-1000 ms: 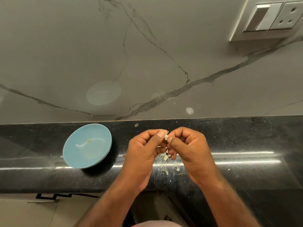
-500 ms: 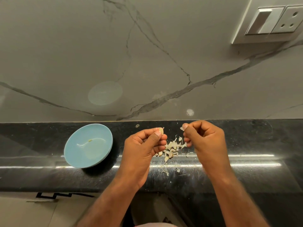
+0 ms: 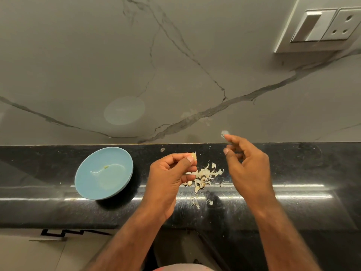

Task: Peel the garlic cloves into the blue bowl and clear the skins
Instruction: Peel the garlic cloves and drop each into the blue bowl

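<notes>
Clove (image 3: pixel 193 155) pinched at fingertips of left hand (image 3: pixel 168 177), just right of blue bowl (image 3: pixel 88 178). Right hand (image 3: pixel 247 169) farther right, fingers loose and parted, seemingly empty. Skins (image 3: pixel 205 174) heaped between hands. Best to swing left and release low over bowl's middle.

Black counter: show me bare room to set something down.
Bare: counter left of the blue bowl, and the stretch right of the right hand. Crowded: garlic skins lie between the hands; the left hand pinches a clove.

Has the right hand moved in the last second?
Yes. The right hand moved right and toward the wall, clear of the skin pile.
</notes>
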Tool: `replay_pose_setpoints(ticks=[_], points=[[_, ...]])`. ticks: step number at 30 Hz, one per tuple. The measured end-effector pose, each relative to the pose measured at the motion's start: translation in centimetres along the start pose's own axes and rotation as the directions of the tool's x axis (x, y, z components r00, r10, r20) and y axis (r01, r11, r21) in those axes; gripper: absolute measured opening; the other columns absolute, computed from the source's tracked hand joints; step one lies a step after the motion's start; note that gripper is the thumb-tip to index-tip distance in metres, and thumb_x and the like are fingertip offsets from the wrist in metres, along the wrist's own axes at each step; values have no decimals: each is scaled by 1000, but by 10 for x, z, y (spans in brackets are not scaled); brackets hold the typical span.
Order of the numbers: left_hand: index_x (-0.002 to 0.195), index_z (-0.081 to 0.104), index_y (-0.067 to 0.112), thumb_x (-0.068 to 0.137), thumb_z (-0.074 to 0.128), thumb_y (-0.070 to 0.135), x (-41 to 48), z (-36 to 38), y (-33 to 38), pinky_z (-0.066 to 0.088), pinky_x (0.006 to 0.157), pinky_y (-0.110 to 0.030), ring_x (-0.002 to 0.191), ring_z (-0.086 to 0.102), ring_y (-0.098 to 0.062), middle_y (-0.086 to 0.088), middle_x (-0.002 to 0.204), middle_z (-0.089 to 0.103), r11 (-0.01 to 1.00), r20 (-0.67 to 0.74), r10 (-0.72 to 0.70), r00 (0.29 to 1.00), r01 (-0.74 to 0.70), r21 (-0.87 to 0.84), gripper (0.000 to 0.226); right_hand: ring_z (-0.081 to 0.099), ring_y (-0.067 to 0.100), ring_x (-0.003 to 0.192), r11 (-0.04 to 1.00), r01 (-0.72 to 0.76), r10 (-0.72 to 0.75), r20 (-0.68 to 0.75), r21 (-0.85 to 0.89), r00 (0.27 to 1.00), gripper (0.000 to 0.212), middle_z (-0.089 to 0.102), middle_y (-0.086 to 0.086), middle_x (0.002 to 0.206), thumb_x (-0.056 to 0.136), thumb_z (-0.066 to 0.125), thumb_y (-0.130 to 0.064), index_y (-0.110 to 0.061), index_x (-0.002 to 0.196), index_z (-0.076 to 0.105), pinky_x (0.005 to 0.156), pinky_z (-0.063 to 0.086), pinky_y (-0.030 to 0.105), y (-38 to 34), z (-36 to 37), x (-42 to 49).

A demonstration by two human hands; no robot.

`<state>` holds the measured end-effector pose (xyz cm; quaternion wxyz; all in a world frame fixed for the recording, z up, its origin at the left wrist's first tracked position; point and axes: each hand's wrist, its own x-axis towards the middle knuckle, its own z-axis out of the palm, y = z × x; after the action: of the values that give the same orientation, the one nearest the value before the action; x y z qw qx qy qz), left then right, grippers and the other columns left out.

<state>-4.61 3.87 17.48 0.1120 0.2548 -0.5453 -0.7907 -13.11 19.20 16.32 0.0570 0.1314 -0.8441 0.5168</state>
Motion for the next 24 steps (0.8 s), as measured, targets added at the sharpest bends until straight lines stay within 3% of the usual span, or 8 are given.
replay_pose_setpoints(ticks=[2, 4, 7, 9, 13, 20, 24], points=[[95, 76, 8, 86, 70, 9, 1, -1, -1, 57, 67, -23, 76, 68, -15, -11, 89, 75, 1000, 3, -2, 1000, 2, 17, 11, 67, 6, 82, 995, 46, -36, -111, 84, 993, 16, 69, -12, 89, 97, 64, -19, -23, 112, 69, 73, 57, 20, -4, -1, -3], [93, 76, 8, 86, 70, 9, 1, -1, -1, 57, 68, -23, 76, 68, -15, -10, 87, 75, 1000, 10, -5, 1000, 5, 26, 10, 69, 7, 79, 986, 70, -49, -134, 150, 990, 11, 70, -10, 83, 99, 60, -20, -22, 107, 68, 71, 58, 22, -7, -3, -6], [93, 76, 8, 87, 69, 8, 1, 0, -1, 57, 69, -24, 75, 68, -15, -11, 85, 75, 999, 20, 7, 1000, -8, 47, 9, 68, 2, 91, 976, -73, 41, 155, 205, 987, 25, 71, -12, 99, 97, 62, -10, -30, 112, 67, 79, 58, 20, -15, -1, -8], [91, 77, 10, 87, 69, 8, 0, 1, -1, 57, 68, -24, 75, 69, -16, -10, 85, 75, 995, 26, 44, 999, -46, 87, 9, 67, 3, 91, 964, -159, 91, 296, 215, 951, 24, 72, -12, 98, 93, 67, -13, -33, 105, 69, 80, 58, 22, -20, 4, -12], [94, 77, 14, 88, 70, 10, -3, 0, 0, 56, 68, -23, 78, 72, -17, -6, 85, 76, 965, 67, 150, 986, -161, 206, 11, 69, 10, 73, 940, -190, 88, 335, 285, 938, 6, 74, -6, 78, 90, 71, -19, -23, 88, 74, 69, 59, 26, -27, 9, -17], [98, 77, 20, 88, 70, 18, -5, -7, 5, 61, 75, -35, 80, 73, -18, 3, 83, 77, 860, 170, 239, 956, -290, 420, 13, 69, 19, 68, 895, -276, 133, 381, 351, 915, 5, 72, 5, 74, 88, 72, -15, -14, 84, 74, 60, 56, 25, -26, 12, -18], [99, 78, 20, 86, 70, 24, -4, -9, 10, 61, 74, -34, 77, 72, -15, 4, 81, 76, 821, 217, 248, 944, -323, 470, 15, 68, 19, 65, 850, -321, 155, 385, 417, 910, 5, 72, 9, 73, 87, 72, -10, -8, 83, 73, 57, 54, 28, -28, 13, -20]])
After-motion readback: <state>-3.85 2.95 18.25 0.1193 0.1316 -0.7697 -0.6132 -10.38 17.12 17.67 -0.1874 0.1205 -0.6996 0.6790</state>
